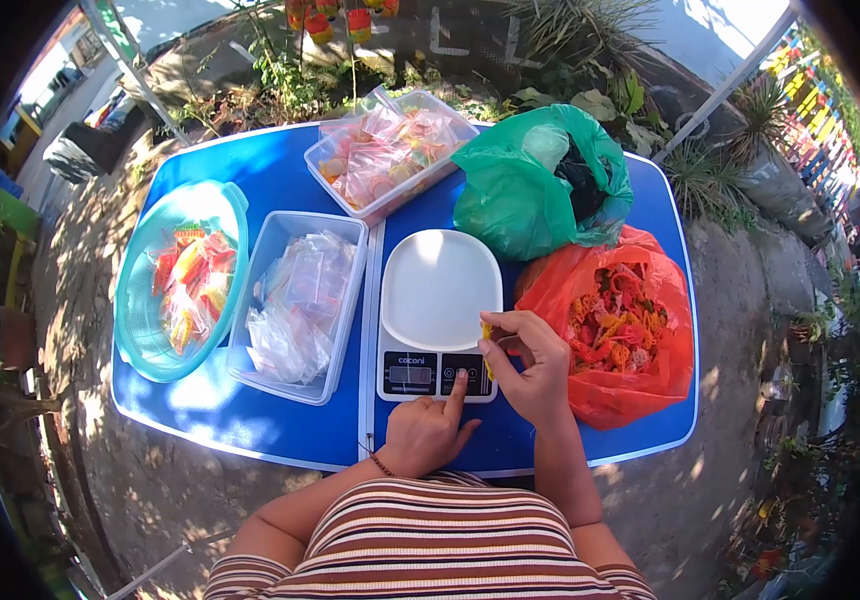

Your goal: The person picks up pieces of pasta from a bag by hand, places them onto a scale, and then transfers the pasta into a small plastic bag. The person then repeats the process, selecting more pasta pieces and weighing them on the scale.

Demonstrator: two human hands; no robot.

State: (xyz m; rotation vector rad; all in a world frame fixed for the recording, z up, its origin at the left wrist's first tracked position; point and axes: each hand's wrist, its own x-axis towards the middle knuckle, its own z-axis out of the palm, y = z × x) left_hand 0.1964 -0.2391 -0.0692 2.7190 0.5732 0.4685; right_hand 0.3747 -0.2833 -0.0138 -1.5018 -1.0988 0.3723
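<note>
My left hand (pixel 422 432) points forward, its index finger on the button panel of a white kitchen scale (pixel 397 356) and its other fingers curled with nothing in them. The scale carries a pale square tray (pixel 442 285), and its small display (pixel 411 375) is too dim to read. Just right of the tray, my right hand (pixel 530 365) pinches a small yellow piece (pixel 487 331) between thumb and fingertips. Beside that hand lies an open red plastic bag (pixel 662 370) holding crinkled red, orange and yellow pieces (pixel 615 320).
A green plastic bag (pixel 505 205) stands behind the red one. At the back sits a clear tub (pixel 380 207) of filled packets; left of the scale, another tub (pixel 335 345) holds clear plastic bags. A teal basin (pixel 135 330) with colourful packets is far left on the blue table (pixel 280 425).
</note>
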